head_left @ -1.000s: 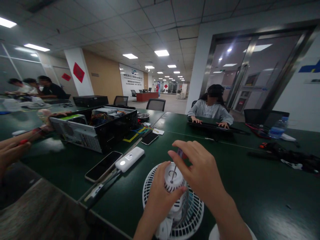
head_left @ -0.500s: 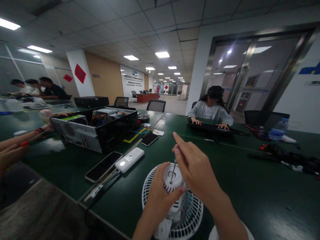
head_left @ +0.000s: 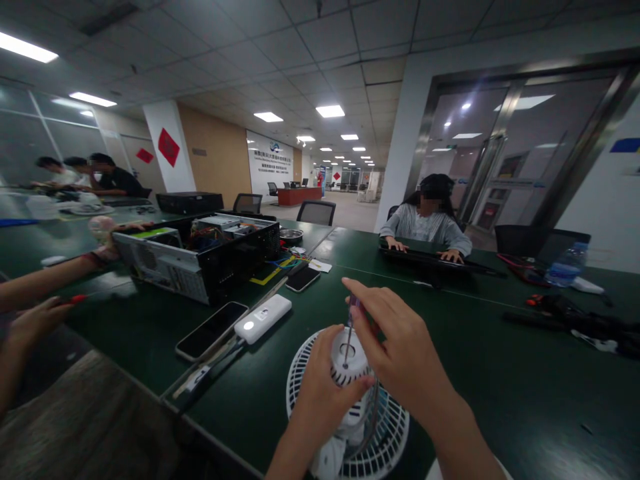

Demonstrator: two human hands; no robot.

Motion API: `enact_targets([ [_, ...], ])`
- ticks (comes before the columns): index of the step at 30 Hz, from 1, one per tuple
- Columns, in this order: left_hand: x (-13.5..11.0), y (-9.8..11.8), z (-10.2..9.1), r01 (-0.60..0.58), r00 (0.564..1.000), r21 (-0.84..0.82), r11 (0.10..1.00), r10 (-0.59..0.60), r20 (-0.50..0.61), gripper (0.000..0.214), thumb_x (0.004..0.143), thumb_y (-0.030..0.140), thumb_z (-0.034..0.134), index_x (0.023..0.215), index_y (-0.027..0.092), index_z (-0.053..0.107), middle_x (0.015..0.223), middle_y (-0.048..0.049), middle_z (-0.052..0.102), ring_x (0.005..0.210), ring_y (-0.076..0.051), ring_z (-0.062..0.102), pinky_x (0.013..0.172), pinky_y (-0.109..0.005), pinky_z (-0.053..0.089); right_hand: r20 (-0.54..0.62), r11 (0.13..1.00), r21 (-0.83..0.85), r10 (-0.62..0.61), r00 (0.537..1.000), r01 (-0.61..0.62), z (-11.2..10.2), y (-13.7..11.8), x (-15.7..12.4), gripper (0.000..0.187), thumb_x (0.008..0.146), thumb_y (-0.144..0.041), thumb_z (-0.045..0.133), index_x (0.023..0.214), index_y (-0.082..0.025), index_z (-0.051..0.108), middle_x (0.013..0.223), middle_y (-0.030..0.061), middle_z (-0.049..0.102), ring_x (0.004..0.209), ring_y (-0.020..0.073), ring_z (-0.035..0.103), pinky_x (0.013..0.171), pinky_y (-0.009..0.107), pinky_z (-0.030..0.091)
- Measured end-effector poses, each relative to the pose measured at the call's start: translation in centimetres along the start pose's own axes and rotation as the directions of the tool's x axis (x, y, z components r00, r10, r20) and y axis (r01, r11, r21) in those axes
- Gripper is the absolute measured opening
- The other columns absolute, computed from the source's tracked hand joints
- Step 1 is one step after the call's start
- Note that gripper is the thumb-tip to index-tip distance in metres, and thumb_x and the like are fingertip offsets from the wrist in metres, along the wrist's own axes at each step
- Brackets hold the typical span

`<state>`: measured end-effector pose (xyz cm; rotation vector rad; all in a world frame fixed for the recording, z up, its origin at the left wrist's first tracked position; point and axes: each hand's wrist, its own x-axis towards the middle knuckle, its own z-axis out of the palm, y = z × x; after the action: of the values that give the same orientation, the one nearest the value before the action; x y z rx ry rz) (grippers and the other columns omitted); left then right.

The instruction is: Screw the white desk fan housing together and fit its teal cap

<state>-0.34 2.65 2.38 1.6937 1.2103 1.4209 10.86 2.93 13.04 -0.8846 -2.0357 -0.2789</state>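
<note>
So the small white plastic fan (head_left: 356,417) sat motor-end up on the glossy dark green table (head_left: 480,340), roughly 6 o'clock in the view, with its round slatted grille (head_left: 390,433) underneath. The left hand (head_left: 320,390) was curled around the vented motor housing (head_left: 354,365), closed about as far as that chunky shape allowed. The right hand (head_left: 395,337) had a snug pinch on a thin metal screwdriver with a purplish handle (head_left: 349,330), though most of the handle was hidden. The screwdriver stood nearly upright, tip at a small dark spot near the housing's edge; can't tell if it was properly seated. From the fan, around 10 o'clock, lay a slim white rounded box (head_left: 265,319) with a cable and, just beside it, a black-screened phone (head_left: 213,330). Further out, between 10 and 11, was an open black-and-silver metal computer case (head_left: 240,260). At 1 o'clock, a person in a light grey top (head_left: 425,223) had both hands on a flat black panel (head_left: 435,263).
</note>
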Motion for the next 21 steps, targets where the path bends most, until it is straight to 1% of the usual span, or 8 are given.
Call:
enact_targets([
  [3, 0.0, -0.1, 0.0, -0.003, 1.0, 0.01, 1.0, 0.003, -0.003, 0.061, 0.067, 0.02, 0.068, 0.122, 0.02, 0.041, 0.127, -0.0105, 0.049, 0.119, -0.028, 0.045, 0.104, -0.047, 0.031, -0.005, 1.0, 0.003, -0.018, 1.0, 0.018, -0.1, -0.1, 0.0, 0.027, 0.088, -0.015, 0.042, 0.11, -0.013, 0.058, 0.088, 0.0078, 0.066, 0.079, 0.0176, 0.059, 0.07, 0.03, 0.049],
  [7, 0.0, -0.1, 0.0, 0.004, 1.0, 0.02, 1.0, -0.004, -0.001, 0.062, 0.067, 0.021, 0.068, 0.123, 0.02, 0.042, 0.128, -0.0103, 0.049, 0.12, -0.029, 0.045, 0.104, -0.048, 0.031, -0.06, 0.995, -0.1, -0.017, 0.998, 0.011, 0.1, 0.0, 0.1, 0.019, 0.088, -0.025, 0.048, 0.095, -0.013, 0.061, 0.072, 0.0057, 0.063, 0.067, 0.019, 0.056, 0.059, 0.031, 0.047],
  [9, -0.1, 0.1, -0.1, 0.01, 1.0, 0.022, 1.0, -0.01, 0.001, 0.061, 0.068, 0.022, 0.068, 0.123, 0.02, 0.043, 0.128, -0.0106, 0.049, 0.12, -0.029, 0.045, 0.103, -0.048, 0.032, -0.044, 0.996, -0.091, 0.003, 0.999, -0.007, -0.1, 0.0, 0.1, 0.021, 0.088, -0.024, 0.047, 0.097, -0.013, 0.061, 0.074, 0.0065, 0.063, 0.068, 0.0196, 0.057, 0.058, 0.031, 0.047],
  [12, -0.2, 0.2, -0.1, 0.003, 1.0, 0.013, 1.0, -0.003, -0.002, 0.06, 0.068, 0.022, 0.068, 0.123, 0.02, 0.043, 0.128, -0.0107, 0.05, 0.12, -0.029, 0.045, 0.103, -0.048, 0.033, 0.029, 1.0, 0.0, 0.017, 0.999, -0.017, -0.6, -0.2, 0.1, 0.026, 0.088, -0.017, 0.042, 0.108, -0.013, 0.058, 0.086, 0.0085, 0.065, 0.074, 0.0181, 0.059, 0.06, 0.029, 0.048],
  [14, -0.2, 0.2, -0.1, -0.014, 1.0, 0.01, 1.0, 0.014, -0.009, 0.06, 0.068, 0.022, 0.069, 0.122, 0.02, 0.044, 0.127, -0.0106, 0.051, 0.119, -0.029, 0.046, 0.102, -0.048, 0.034, 0.043, 0.999, 0.042, 0.005, 0.999, -0.007, -0.8, -0.2, 0.1, 0.026, 0.087, -0.016, 0.041, 0.108, -0.014, 0.057, 0.085, 0.0073, 0.066, 0.072, 0.0163, 0.059, 0.057, 0.026, 0.047],
  [17, -0.2, 0.2, -0.1, -0.029, 0.999, 0.017, 0.999, 0.03, -0.014, 0.059, 0.068, 0.022, 0.068, 0.122, 0.02, 0.044, 0.126, -0.0106, 0.051, 0.117, -0.03, 0.047, 0.1, -0.049, 0.035, -0.013, 1.0, 0.007, -0.005, 1.0, 0.005, -0.5, -0.3, 0.1, 0.018, 0.088, -0.022, 0.046, 0.097, -0.014, 0.059, 0.074, 0.0051, 0.064, 0.066, 0.0162, 0.058, 0.054, 0.026, 0.046],
  [19, -0.1, 0.2, -0.1, -0.026, 1.0, 0.023, 0.999, 0.026, -0.01, 0.059, 0.069, 0.022, 0.069, 0.122, 0.02, 0.044, 0.125, -0.0102, 0.052, 0.117, -0.029, 0.047, 0.1, -0.048, 0.035, -0.053, 0.999, -0.037, -0.003, 0.999, 0.001, 0.0, -0.3, 0.1, 0.017, 0.088, -0.026, 0.047, 0.09, -0.014, 0.059, 0.069, 0.0042, 0.061, 0.063, 0.0167, 0.056, 0.055, 0.027, 0.046],
  [21, -0.1, 0.2, 0.0, -0.018, 1.0, 0.025, 1.0, 0.018, -0.017, 0.059, 0.068, 0.021, 0.069, 0.121, 0.021, 0.045, 0.124, -0.0098, 0.052, 0.116, -0.029, 0.047, 0.1, -0.048, 0.035, -0.064, 0.998, -0.054, 0.014, 0.998, -0.018, 0.3, -0.2, 0.2, 0.018, 0.088, -0.028, 0.047, 0.088, -0.015, 0.059, 0.07, 0.0047, 0.062, 0.064, 0.0175, 0.056, 0.057, 0.029, 0.047],
])
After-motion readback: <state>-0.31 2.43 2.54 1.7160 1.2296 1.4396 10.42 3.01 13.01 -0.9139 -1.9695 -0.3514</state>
